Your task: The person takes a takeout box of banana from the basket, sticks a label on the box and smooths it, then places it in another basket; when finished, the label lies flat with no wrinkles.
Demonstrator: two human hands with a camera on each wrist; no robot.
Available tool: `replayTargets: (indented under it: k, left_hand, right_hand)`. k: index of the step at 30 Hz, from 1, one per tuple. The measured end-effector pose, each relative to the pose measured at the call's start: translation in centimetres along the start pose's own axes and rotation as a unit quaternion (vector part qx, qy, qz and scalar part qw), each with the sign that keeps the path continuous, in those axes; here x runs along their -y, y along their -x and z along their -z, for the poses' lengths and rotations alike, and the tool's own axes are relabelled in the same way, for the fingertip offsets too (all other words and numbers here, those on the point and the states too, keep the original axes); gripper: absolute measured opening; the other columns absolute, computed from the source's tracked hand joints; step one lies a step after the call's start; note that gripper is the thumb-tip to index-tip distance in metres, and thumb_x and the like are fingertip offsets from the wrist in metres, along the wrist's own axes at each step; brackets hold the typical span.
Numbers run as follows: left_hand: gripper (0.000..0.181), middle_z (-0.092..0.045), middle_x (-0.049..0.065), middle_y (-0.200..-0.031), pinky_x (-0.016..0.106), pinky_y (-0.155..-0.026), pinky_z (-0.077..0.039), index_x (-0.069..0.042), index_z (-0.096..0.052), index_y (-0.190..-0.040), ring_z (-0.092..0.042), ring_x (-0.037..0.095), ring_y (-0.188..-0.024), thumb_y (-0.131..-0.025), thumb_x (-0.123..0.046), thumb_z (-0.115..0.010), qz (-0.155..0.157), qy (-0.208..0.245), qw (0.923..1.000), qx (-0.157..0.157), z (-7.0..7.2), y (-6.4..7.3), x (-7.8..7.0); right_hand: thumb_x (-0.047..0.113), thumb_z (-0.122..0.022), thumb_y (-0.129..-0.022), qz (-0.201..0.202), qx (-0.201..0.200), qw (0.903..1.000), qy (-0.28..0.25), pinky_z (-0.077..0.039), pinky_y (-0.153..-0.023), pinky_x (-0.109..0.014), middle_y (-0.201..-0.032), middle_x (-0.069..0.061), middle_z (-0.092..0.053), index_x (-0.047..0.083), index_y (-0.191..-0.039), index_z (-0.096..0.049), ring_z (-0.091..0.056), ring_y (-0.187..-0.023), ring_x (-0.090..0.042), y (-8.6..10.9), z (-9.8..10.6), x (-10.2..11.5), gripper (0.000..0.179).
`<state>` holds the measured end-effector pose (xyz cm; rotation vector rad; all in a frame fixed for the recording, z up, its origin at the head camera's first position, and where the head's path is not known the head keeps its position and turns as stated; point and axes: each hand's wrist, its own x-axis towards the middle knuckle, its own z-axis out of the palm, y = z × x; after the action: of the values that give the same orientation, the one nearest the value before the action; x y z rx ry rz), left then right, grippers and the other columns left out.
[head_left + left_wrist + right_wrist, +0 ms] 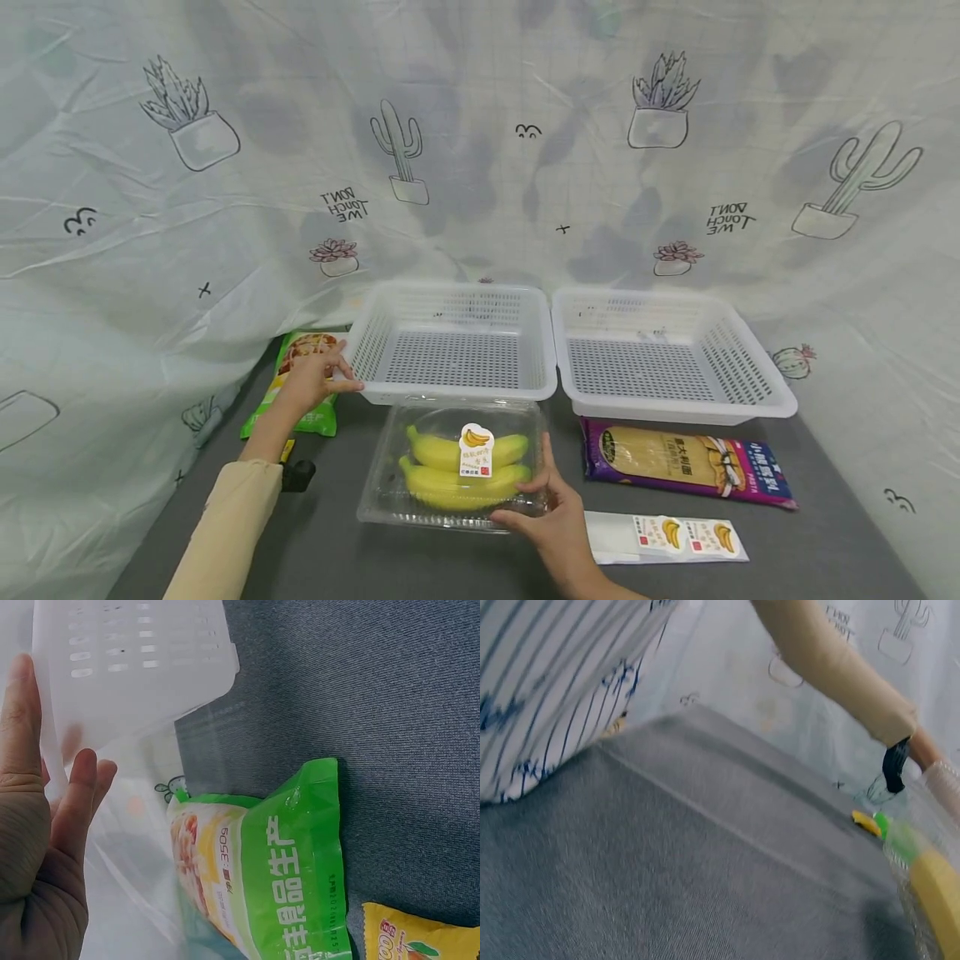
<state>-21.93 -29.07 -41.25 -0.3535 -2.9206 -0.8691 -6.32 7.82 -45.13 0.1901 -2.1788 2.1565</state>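
My left hand pinches the left rim of a white perforated basket. In the left wrist view, the thumb and fingers lie on opposite sides of that basket's rim. A clear plastic clamshell box stands just in front of this basket, with two yellow bananas inside and a banana sticker on its lid. My right hand grips the box at its right front corner, thumb along the front edge. Only a side of the clear box shows in the right wrist view; the right hand is out of it.
Right of the first basket stands a second white basket. A purple-ended pasta packet lies before it, with a strip of banana stickers nearer me. At left are a green food bag and a small yellow packet. A patterned curtain hangs behind.
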Motion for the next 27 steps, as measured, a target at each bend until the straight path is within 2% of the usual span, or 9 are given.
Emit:
replayTargets:
  k: [1,5,7,11,14,19,22,25,27]
  left_hand:
    - [0.02,-0.036,0.029,-0.145,0.038,-0.064,-0.045,-0.011,-0.062,-0.077,-0.062,0.042,-0.089,-0.078,-0.022,-0.079,0.001,0.001,1.0,0.0,0.0,0.0,0.0]
    - [0.019,-0.035,0.029,-0.146,0.04,-0.069,-0.048,-0.01,-0.062,-0.077,-0.06,0.046,-0.097,-0.078,-0.021,-0.079,0.004,0.012,0.9999,0.003,0.1,0.1,-0.1]
    - [0.019,-0.034,0.029,-0.146,0.042,-0.071,-0.05,-0.01,-0.063,-0.077,-0.058,0.048,-0.102,-0.078,-0.021,-0.079,0.005,0.013,0.9999,0.004,0.1,0.2,-0.1]
    - [0.018,-0.034,0.029,-0.146,0.038,-0.066,-0.048,-0.01,-0.063,-0.077,-0.059,0.048,-0.101,-0.079,-0.02,-0.078,0.002,0.011,0.9999,0.005,0.2,0.2,-0.1]
    - [0.019,-0.034,0.03,-0.145,0.035,-0.062,-0.045,-0.01,-0.063,-0.077,-0.059,0.048,-0.099,-0.079,-0.019,-0.078,0.0,0.009,1.0,0.004,0.2,0.2,-0.2]
    - [0.019,-0.034,0.03,-0.146,0.038,-0.065,-0.047,-0.009,-0.064,-0.077,-0.06,0.047,-0.097,-0.079,-0.02,-0.079,0.002,0.005,1.0,0.006,0.3,0.2,-0.2]
    - [0.019,-0.033,0.03,-0.146,0.037,-0.065,-0.046,-0.009,-0.064,-0.077,-0.06,0.047,-0.098,-0.079,-0.021,-0.079,0.003,0.004,1.0,0.007,0.2,0.1,-0.2]
    - [0.02,-0.032,0.03,-0.146,0.036,-0.065,-0.045,-0.008,-0.063,-0.078,-0.058,0.049,-0.102,-0.079,-0.02,-0.079,0.003,0.006,0.9999,0.009,0.2,0.0,-0.2]
    - [0.019,-0.033,0.03,-0.145,0.035,-0.065,-0.046,-0.008,-0.064,-0.077,-0.056,0.051,-0.106,-0.079,-0.019,-0.079,0.001,0.006,1.0,0.007,0.2,0.0,-0.3]
  right_hand:
    - [0.0,-0.084,-0.067,-0.005,-0.002,1.0,-0.002,-0.026,-0.105,-0.058,-0.157,-0.017,-0.012,-0.004,-0.082,-0.053,-0.012,-0.139,-0.048,0.0,0.1,0.4,0.034]
    - [-0.002,-0.082,-0.068,-0.023,-0.004,0.9996,-0.018,-0.028,-0.106,-0.05,-0.157,-0.018,-0.012,-0.008,-0.08,-0.052,-0.012,-0.14,-0.047,0.0,0.6,1.8,0.034]
    - [-0.002,-0.082,-0.068,-0.028,0.001,0.9994,-0.023,-0.024,-0.108,-0.048,-0.157,-0.018,-0.011,-0.009,-0.08,-0.051,-0.009,-0.141,-0.046,0.0,0.8,2.5,0.034]
    - [0.0,-0.082,-0.068,-0.029,0.013,0.9991,-0.027,-0.013,-0.111,-0.055,-0.157,-0.017,-0.01,-0.01,-0.08,-0.05,-0.004,-0.142,-0.044,0.2,1.0,3.8,0.036]
    - [0.0,-0.082,-0.07,-0.017,0.019,0.9996,-0.016,-0.012,-0.111,-0.053,-0.157,-0.016,-0.011,-0.009,-0.08,-0.049,-0.003,-0.143,-0.043,0.1,1.2,4.7,0.035]
    - [-0.001,-0.079,-0.073,0.011,0.022,0.9997,0.005,-0.027,-0.109,-0.027,-0.158,-0.018,-0.011,-0.007,-0.079,-0.05,-0.004,-0.143,-0.042,-0.5,1.5,5.9,0.031]
    - [-0.001,-0.079,-0.074,0.009,0.017,0.9998,-0.004,-0.029,-0.105,-0.019,-0.158,-0.015,-0.01,-0.008,-0.08,-0.05,-0.003,-0.144,-0.039,-1.0,1.7,6.6,0.031]
    - [-0.002,-0.079,-0.074,0.001,0.012,0.9998,-0.018,-0.028,-0.109,-0.031,-0.159,-0.012,-0.009,-0.01,-0.081,-0.049,-0.001,-0.145,-0.035,-1.6,1.9,7.1,0.032]
    - [-0.003,-0.078,-0.074,-0.002,0.01,0.9997,-0.024,-0.022,-0.112,-0.042,-0.159,-0.01,-0.009,-0.01,-0.081,-0.049,0.0,-0.145,-0.034,-2.0,1.9,7.4,0.032]
